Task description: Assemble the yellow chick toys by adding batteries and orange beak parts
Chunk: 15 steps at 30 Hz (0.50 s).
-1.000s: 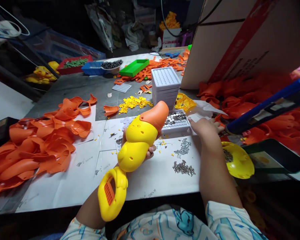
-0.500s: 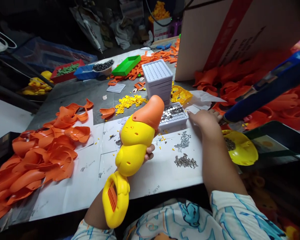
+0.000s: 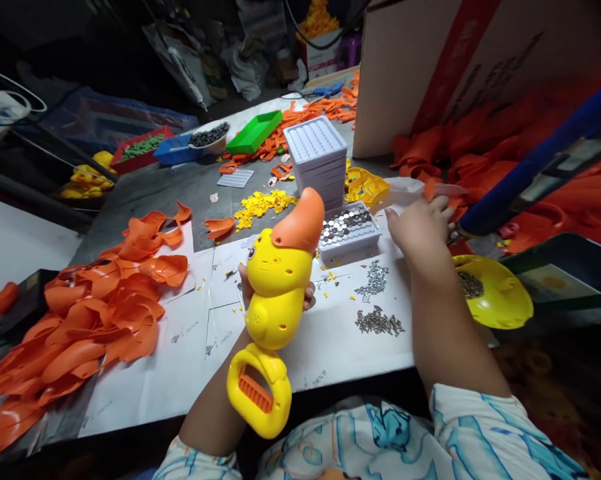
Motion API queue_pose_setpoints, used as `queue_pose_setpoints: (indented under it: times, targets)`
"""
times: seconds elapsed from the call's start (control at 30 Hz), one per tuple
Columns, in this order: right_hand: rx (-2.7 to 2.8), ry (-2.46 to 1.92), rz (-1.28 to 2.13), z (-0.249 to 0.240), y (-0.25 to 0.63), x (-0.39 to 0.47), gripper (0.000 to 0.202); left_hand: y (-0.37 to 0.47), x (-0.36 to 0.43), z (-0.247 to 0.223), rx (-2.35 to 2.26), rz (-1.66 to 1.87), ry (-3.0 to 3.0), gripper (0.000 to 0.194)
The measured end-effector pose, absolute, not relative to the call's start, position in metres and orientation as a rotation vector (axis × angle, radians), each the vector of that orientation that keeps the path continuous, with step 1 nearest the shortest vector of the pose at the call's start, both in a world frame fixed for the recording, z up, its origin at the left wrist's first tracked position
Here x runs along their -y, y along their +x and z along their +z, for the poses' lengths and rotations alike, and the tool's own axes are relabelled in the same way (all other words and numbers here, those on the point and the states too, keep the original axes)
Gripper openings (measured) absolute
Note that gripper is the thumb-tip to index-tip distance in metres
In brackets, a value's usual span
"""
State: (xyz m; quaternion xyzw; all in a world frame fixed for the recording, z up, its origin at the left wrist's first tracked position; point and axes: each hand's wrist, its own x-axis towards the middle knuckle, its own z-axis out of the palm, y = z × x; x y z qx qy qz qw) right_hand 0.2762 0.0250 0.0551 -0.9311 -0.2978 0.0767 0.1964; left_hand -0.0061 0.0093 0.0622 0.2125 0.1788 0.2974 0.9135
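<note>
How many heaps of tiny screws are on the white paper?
2: a silvery heap and, just below it, a brownish heap, both between the yellow toy and right forearm. The toy may hide more.

At the bench's [image 3: 195, 193] far left corner sit a red bin [image 3: 136, 163] of green pieces, a blue tray [image 3: 174, 155] and a pale bowl [image 3: 217, 146] of dark pieces; nearer the middle of the far edge lies a green tray [image 3: 255, 133]. Beyond that edge, in shadow, are a purple stool [image 3: 349, 51] and a crumpled sack [image 3: 249, 75]

Two hands [image 3: 423, 223], one held yellow toy [image 3: 279, 308], two screw heaps [image 3: 379, 321] on paper [image 3: 325, 343], one bright green tray [image 3: 255, 133]
</note>
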Motion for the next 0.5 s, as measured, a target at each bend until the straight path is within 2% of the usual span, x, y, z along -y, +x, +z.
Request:
queue_pose_setpoints:
  times: [0.13,0.27,0.37,0.43,0.5]
  targets:
    - [0.844,-2.494,0.028,0.066,0.270,-0.021,0.045,-0.002,-0.012,0.059,-0.379,0.684,0.468,0.084]
    - [0.972,-1.888,-0.134,0.065,0.270,-0.019,0.040,0.000,-0.014,0.056,-0.338,0.626,0.499,0.084]
    - [0.907,-1.281,0.059,0.074,0.262,-0.014,0.049,0.001,-0.014,0.050,-0.290,0.621,0.486,0.079]
    - [0.823,-1.054,0.254,0.087,0.250,-0.006,0.041,0.002,-0.013,0.043,-0.286,0.609,0.491,0.080]
    - [0.775,-1.005,0.379,0.100,0.237,0.000,0.029,0.003,-0.012,0.036,-0.306,0.529,0.497,0.079]
